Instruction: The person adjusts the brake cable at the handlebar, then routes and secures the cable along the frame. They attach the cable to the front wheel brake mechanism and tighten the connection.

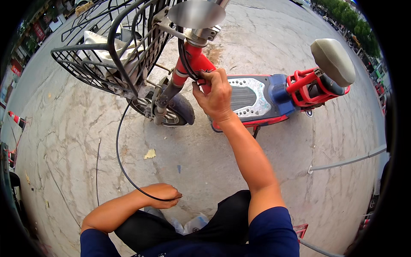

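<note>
While left hand (pixel 166 195) grips black cable (pixel 118 147), right hand (pixel 216 95) pinches wires (pixel 183 58)

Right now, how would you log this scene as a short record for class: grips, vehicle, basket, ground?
Left grip: closed on a black cable near its end
Right grip: at dark cables beside the red tube; exact hold unclear
Vehicle: scooter with pale seat
Basket: black wire, pale crumpled sheet inside
Ground: cracked, yellow scrap on it
</note>
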`<state>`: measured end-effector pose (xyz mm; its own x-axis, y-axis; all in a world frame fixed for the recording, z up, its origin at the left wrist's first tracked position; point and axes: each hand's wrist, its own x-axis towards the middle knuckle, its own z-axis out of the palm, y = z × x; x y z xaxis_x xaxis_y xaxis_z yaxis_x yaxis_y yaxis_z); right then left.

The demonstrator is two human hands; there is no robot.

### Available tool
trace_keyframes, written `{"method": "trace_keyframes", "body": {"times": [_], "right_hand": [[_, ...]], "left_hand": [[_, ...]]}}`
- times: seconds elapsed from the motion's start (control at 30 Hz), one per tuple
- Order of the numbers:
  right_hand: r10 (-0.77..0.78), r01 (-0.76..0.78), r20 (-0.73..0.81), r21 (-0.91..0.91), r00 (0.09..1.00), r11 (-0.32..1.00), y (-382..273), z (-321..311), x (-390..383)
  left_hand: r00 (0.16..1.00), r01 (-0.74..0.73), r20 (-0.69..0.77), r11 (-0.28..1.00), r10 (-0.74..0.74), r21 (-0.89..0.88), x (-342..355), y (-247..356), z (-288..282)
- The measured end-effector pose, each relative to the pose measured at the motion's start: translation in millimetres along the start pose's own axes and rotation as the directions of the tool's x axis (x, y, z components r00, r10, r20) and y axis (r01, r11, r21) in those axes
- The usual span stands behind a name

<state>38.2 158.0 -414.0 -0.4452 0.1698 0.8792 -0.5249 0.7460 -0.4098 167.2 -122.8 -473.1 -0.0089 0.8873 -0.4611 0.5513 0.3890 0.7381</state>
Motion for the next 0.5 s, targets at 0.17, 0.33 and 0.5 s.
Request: {"method": "trace_keyframes", "body": {"times": [0.17,0.33,0.5], "right_hand": [[-0.122,0.128,0.052,-0.141,0.991,0.982,5.5,-9.9,4.9],[0.034,-0.039,-0.063,-0.079,0.997,0.996,6.9,2.8,-7.0],[0.094,-0.094,0.006,-0.082,0.996,0.992,3.9,-1.7,-9.3]], "left_hand": [[1.000,0.006,0.008,1.000,-0.006,-0.024,0.8,3.3,-0.9],[1.000,0.013,0.005,1.000,-0.013,-0.003,0.7,-1.3,1.0],[1.000,0.017,0.013,1.000,-0.017,-0.007,4.3,1.9,-4.5]]}}
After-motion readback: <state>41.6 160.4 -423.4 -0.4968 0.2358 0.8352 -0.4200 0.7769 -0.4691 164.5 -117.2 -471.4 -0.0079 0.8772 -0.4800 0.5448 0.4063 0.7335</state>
